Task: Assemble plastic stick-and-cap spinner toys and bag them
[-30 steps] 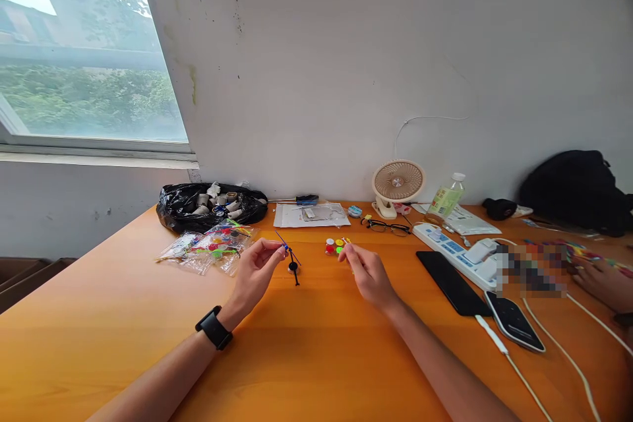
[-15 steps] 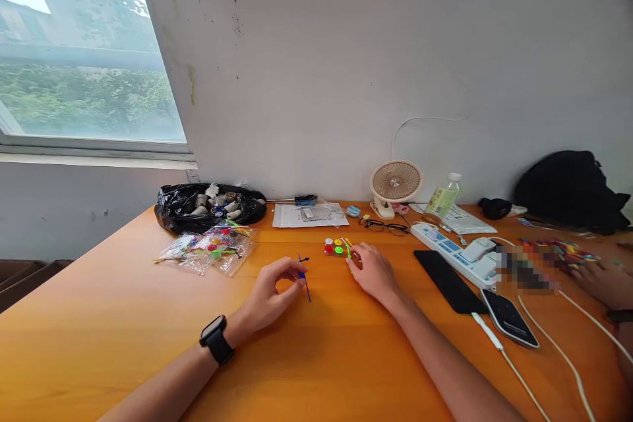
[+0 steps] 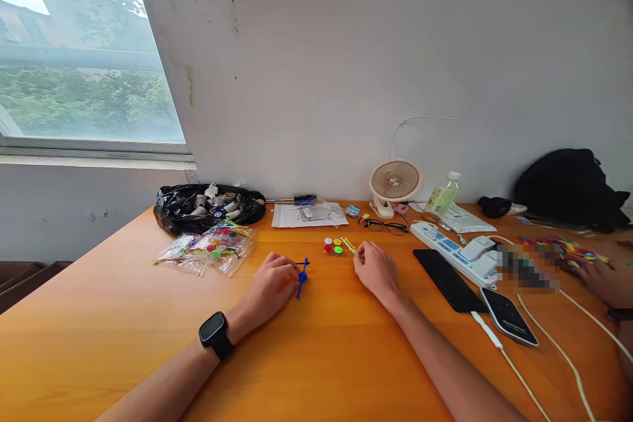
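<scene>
Left hand (image 3: 270, 285) lay low on the orange table (image 3: 316, 356), fingertips pinching a small blue stick piece (image 3: 301, 278) that looked only partly built, while the right hand (image 3: 376, 271), loosely curled and holding nothing visible, rested beside 3 unused colored discs (image 3: 332, 246).

A small blue plastic piece (image 3: 301, 279), thin and stick-like with a short cross arm near its top, lies at the middle of the orange table, pinched at the fingertips of the left hand (image 3: 270, 287), which rests knuckles-up on the wood. Just right and farther back, a cluster of small round buttons (image 3: 333, 246) in red, white, yellow and green sits flat, with a thin yellow stick (image 3: 348, 244) beside it, near the loosely curled right hand (image 3: 376, 270).
</scene>
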A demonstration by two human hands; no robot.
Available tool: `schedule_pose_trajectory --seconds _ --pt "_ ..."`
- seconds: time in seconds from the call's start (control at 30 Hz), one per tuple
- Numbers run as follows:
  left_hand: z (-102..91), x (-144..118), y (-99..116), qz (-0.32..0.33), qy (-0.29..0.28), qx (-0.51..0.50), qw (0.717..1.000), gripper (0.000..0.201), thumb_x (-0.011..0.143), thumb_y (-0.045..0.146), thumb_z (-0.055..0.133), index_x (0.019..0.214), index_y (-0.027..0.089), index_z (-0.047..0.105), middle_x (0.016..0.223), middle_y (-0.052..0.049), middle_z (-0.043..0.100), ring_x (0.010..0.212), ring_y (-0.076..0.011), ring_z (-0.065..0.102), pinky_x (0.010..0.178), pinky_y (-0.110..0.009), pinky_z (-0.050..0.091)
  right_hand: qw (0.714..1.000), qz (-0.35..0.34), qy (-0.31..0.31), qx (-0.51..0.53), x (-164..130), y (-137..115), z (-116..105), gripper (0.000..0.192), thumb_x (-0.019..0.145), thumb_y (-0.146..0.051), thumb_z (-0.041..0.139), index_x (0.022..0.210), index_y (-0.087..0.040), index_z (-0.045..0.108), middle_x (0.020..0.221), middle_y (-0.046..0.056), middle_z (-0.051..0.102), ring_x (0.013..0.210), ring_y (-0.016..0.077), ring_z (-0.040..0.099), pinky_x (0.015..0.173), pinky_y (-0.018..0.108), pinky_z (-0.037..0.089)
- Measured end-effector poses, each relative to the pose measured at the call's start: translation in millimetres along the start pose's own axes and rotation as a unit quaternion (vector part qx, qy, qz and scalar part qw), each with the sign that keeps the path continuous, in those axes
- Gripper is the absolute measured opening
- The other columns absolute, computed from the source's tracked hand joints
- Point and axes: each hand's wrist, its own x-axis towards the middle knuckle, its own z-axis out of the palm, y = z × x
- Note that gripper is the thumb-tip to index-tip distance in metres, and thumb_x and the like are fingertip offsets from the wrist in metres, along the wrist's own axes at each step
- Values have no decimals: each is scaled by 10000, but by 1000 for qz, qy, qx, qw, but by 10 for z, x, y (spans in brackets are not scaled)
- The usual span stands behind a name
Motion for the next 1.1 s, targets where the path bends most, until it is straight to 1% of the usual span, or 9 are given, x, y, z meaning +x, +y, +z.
schedule_pose_trajectory --seconds 0.07,0.2,0.37,0.43,0.6,0.73,0.87,0.97,1.1 --pt "-20 14 -15 9 21 24 999 182 978 247 581 919 256 753 1033 -69 721 1014 -253 608 861 -384 530 999 -8 7 38 13 12 11 84 960 -171 514 914 -195 581 875 69 686 752 201 632 620 285 370" --pt "-86 36 72 -11 76 31 997 234 1008 228 510 1062 248 736 1042 -87 706 1009 -262 595 868 -397 521 992 -55 3 109 12 -34 63 197 1008 -176 415 1103 -197 586 971 53 699 841 197 668 718 286 478" --pt "-135 39 236 47 -16 14 999 145 953 247 620 996 248 758 1052 -89 723 988 -261 611 873 -399 518 971 -157 6 181 -11 -133 94 345 1016 -136 361 1089 -204 691 1077 90 685 1006 235 650 898 362 515" --pt "-125 37 232 56 -35 35 997 166 949 238 621 1011 260 772 1053 -88 734 991 -270 610 880 -415 518 970 -176 8 168 -19 -152 101 340 1026 -155 389 1180 -205 689 1145 102 687 1085 256 629 973 409 506" --pt "-82 16 90 32 -20 88 995 339 958 289 628 1288 285 702 1304 -94 686 1205 -334 534 1018 -517 486 970 -203 -33 130 -45 -151 139 325 992 -167 513 1278 -200 664 1304 113 674 1252 291 579 1090 489 459" --pt "-58 5 70 20 7 95 995 460 969 303 616 1429 291 602 1438 -100 606 1294 -362 471 1071 -564 462 971 -189 -44 140 -50 -151 131 297 949 -113 532 1174 -212 698 1211 98 704 1161 271 622 1041 472 488" --pt "-39 7 185 24 47 19 998 347 973 252 603 1313 264 668 1263 -117 691 1167 -306 573 1004 -476 521 966 -159 -51 198 -48 -186 77 226 941 -134 547 1092 -208 698 1115 88 702 1052 248 654 948 411 524" --pt "9 -12 271 -29 59 -70 995 207 979 297 607 1147 235 711 1071 -98 735 969 -251 656 897 -407 560 956 -155 -36 247 -87 -289 2 173 948 -173 579 1075 -214 689 1096 81 695 1048 243 651 967 403 515" --pt "130 -26 318 -142 30 -279 949 308 979 430 627 1193 216 689 1066 -89 759 911 -218 715 849 -354 593 935 -199 -18 292 -241 -546 -113 182 983 -193 567 1123 -239 674 1084 78 691 1053 242 644 976 402 511"
